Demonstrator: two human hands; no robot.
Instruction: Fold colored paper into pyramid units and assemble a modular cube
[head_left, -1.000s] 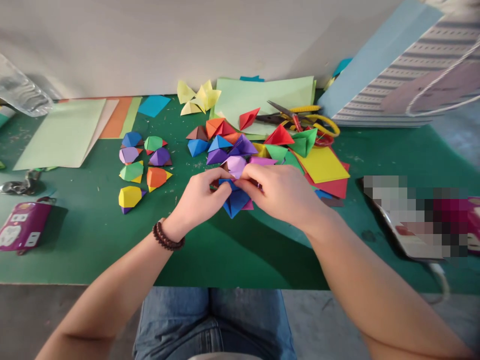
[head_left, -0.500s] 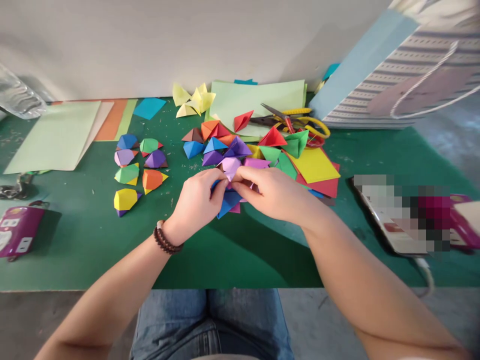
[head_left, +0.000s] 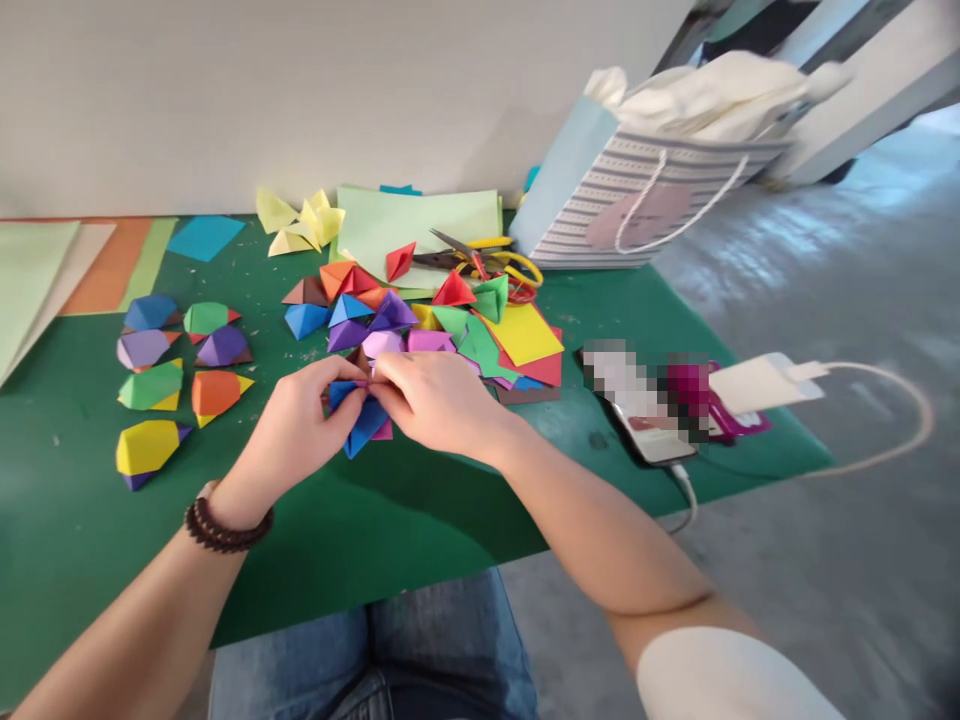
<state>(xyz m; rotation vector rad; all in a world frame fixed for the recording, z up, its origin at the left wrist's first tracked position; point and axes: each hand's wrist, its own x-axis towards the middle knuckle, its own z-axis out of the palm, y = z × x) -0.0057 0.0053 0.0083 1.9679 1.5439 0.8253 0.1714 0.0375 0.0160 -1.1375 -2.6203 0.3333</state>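
Note:
My left hand (head_left: 294,432) and my right hand (head_left: 431,402) meet at the table's middle, pinching a blue folded paper origami piece (head_left: 358,418) between their fingertips. Much of that piece is hidden by my fingers. Just beyond my fingers lies a lilac folded unit (head_left: 382,345), within a heap of multicoloured folded paper units (head_left: 349,315). Several finished paper origami pieces, such as a yellow and purple one (head_left: 146,447), stand in rows left of my left hand.
A green mat (head_left: 390,535) covers the table. Scissors with yellow handles (head_left: 476,257) lie on pale green paper (head_left: 412,230). A striped gift bag (head_left: 622,205) stands at the back right. A pixelated phone (head_left: 645,405) lies on the right, cabled to a white charger (head_left: 761,383).
The whole view has swung, so the table and objects sit further left and the floor shows at right. My hands stay together on the blue piece, its folds slightly shifted.

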